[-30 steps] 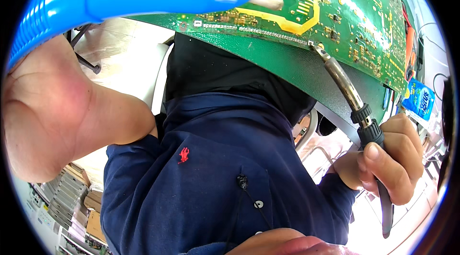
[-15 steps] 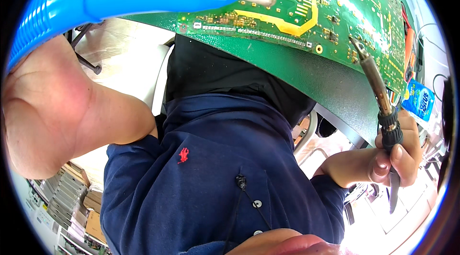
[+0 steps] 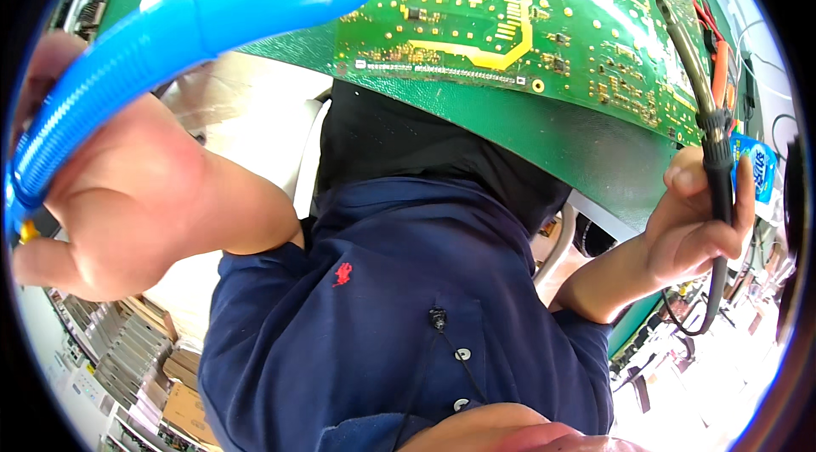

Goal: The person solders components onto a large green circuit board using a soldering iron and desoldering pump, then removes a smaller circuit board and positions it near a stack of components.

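Observation:
In my left hand (image 3: pixel 153 189) is a blue solder sucker (image 3: pixel 246 14) with a white nozzle, its tip over the upper left part of a large green circuit board (image 3: pixel 586 44). My fingers close round its far end at the left rim, partly behind the blue body. My right hand (image 3: pixel 680 223) grips a soldering iron (image 3: pixel 718 146) by its black handle. The iron stands nearly upright beside the board's right edge, with its metal tip pointing up and away from me. Its black cord hangs below the hand.
The board lies on a green-topped table (image 3: pixel 544 142) whose near edge runs across my lap. At the right stand a blue packet (image 3: pixel 752 167), an orange-handled tool (image 3: pixel 721 70) and red leads. Cardboard boxes (image 3: pixel 189 405) and shelving are at lower left.
The solder sucker has shifted left, and more of its length and of my left hand shows. My right hand has risen, the iron's tip moving up and right along the board. The view has shifted slightly.

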`<state>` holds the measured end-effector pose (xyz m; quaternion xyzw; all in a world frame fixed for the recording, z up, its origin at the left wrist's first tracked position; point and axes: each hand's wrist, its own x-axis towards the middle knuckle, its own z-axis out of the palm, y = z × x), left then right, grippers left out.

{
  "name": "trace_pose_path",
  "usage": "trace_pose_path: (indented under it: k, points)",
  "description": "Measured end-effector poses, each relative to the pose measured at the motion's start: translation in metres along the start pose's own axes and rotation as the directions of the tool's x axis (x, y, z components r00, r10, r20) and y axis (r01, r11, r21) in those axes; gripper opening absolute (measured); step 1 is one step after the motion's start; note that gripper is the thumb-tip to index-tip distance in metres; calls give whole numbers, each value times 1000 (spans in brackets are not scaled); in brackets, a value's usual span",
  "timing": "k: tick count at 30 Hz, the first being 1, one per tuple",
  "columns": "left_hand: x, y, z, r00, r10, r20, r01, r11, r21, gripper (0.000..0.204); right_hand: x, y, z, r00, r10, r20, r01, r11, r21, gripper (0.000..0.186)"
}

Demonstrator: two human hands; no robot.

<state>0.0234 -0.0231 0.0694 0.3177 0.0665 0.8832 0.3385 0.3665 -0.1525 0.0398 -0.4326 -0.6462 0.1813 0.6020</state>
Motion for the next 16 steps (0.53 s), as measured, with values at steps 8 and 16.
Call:
trace_pose_path:
  k: [8,16]
  points:
    - [39,48,-22,814,-173,554,140,985,102,65,13,-25,22,987,115,-116,-85,968,238,81]
    - [39,71,11,566,-557,608,-296,551,781,57,16,-38,27,987,137,-82,-95,917,388,64]
